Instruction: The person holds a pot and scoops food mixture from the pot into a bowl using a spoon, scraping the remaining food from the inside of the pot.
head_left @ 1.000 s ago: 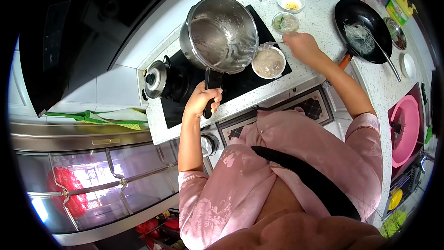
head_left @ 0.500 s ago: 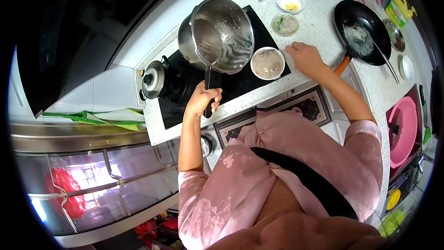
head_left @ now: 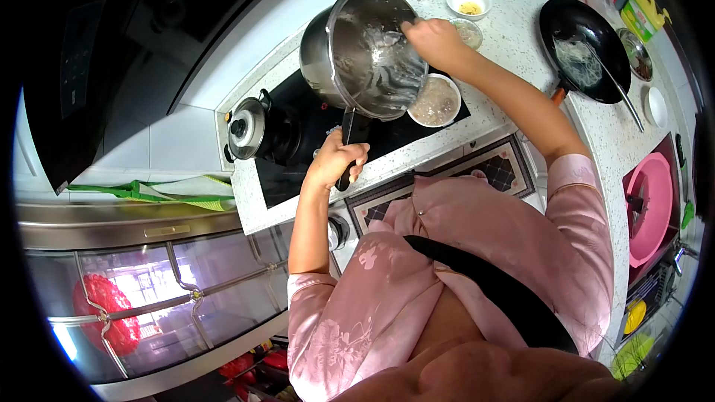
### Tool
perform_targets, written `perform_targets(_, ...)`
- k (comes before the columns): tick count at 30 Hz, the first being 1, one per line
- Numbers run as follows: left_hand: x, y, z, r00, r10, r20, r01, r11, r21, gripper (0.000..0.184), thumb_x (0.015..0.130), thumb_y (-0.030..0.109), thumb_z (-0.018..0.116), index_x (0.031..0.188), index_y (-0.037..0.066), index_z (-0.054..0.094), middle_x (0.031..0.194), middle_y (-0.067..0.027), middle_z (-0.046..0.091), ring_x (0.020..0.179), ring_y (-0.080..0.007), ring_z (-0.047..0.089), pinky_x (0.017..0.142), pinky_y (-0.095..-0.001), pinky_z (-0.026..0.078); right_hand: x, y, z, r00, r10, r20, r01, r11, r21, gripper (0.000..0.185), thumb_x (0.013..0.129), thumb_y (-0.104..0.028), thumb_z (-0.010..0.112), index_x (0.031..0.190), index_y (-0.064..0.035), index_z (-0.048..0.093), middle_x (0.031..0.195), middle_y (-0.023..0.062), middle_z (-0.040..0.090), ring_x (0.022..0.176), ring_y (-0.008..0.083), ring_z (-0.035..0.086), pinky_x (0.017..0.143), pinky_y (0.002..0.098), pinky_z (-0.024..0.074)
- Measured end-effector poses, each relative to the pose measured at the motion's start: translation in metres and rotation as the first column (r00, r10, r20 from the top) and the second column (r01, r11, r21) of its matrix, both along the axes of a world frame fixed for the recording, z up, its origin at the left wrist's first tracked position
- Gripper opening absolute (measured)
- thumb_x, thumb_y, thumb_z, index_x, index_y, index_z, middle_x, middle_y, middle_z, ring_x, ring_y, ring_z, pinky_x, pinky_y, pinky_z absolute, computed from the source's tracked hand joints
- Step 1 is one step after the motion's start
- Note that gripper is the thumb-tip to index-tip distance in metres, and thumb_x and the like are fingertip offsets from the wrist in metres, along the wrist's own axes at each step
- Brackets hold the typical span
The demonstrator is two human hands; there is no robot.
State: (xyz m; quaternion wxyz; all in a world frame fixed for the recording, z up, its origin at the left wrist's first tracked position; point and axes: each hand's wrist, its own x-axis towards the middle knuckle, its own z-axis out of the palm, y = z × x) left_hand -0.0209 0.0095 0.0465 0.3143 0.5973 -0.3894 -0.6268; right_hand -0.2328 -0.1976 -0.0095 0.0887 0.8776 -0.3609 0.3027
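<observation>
My left hand is wrapped round the black handle of a steel pressure cooker pot. The pot is tilted, its mouth turned toward me and the right, with wet, cloudy residue inside. My right hand is closed at the pot's right rim on what looks like a spoon, whose end reaches inside and blends with the shiny metal. Just below the rim, a white bowl full of greyish-brown food stands on the black cooktop, partly covered by the pot.
A small lidded pot sits on the cooktop's left. Behind my right hand are a glass dish and a white bowl with yellow bits. Rightward stand a black wok holding noodle-like strands and a pink basin in the sink.
My right hand has moved from beside the filled bowl up and left to the pot's rim, the spoon now inside the pot. The pot has shifted slightly right, over the bowl's edge.
</observation>
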Motion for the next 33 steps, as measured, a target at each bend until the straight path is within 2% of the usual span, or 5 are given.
perform_targets(8,-0.006,0.002,0.004,1.0,-0.018,-0.005,0.018,1.0,-0.003,0.014,0.077,0.0,0.056,0.084,0.001,0.044,0.058,-0.0045,0.048,0.04,-0.01,0.044,0.035,-0.0253,0.036,0.024,-0.002,-0.008,0.963,0.039,-0.267,-0.086,0.982,-0.169,0.008,0.076,-0.009,0.057,0.082,-0.0053,0.059,0.072,0.0093,0.062,0.066,0.0215,0.066,0.055,0.0306,0.0531)
perform_targets(18,-0.007,0.004,-0.002,0.998,0.049,-0.027,-0.049,0.999,0.016,0.015,0.077,-0.001,0.057,0.086,0.001,0.045,0.058,-0.0056,0.049,0.04,-0.0109,0.045,0.034,-0.0258,0.036,0.028,0.044,-0.021,0.982,0.188,-0.03,-0.162,0.908,0.387,0.011,0.077,-0.009,0.055,0.075,-0.0053,0.065,0.078,0.0175,0.067,0.071,0.0318,0.067,0.062,0.0411,0.0524)
perform_targets(26,-0.004,0.013,0.001,0.999,0.018,0.028,-0.018,1.0,0.002,0.026,0.078,-0.004,0.052,0.102,-0.004,0.043,0.058,-0.0043,0.048,0.041,-0.0109,0.045,0.035,-0.0266,0.037,0.017,0.001,-0.013,0.946,0.224,0.235,-0.271,0.146,0.952,0.013,0.071,0.0,0.051,0.074,0.0016,0.063,0.072,0.019,0.065,0.067,0.0317,0.064,0.061,0.0408,0.049)
perform_targets(29,-0.006,0.014,0.006,0.999,0.037,0.04,-0.037,0.999,0.006,0.025,0.078,-0.005,0.052,0.102,-0.004,0.043,0.058,-0.0044,0.048,0.041,-0.0108,0.045,0.035,-0.0263,0.036,0.006,-0.015,0.009,0.989,0.141,-0.055,-0.058,0.689,0.723,0.012,0.072,-0.001,0.053,0.075,0.0009,0.064,0.075,0.0181,0.066,0.072,0.0297,0.066,0.062,0.0396,0.0515)
perform_targets(33,-0.008,0.012,0.009,0.998,0.024,0.055,-0.025,1.0,0.018,0.025,0.078,-0.004,0.052,0.102,-0.004,0.044,0.058,-0.0045,0.048,0.041,-0.0108,0.045,0.035,-0.0264,0.036,0.014,-0.005,0.02,0.997,0.025,-0.076,0.001,0.942,0.335,0.012,0.076,-0.008,0.059,0.076,-0.0057,0.07,0.076,0.0151,0.069,0.075,0.0277,0.068,0.064,0.0375,0.0538)
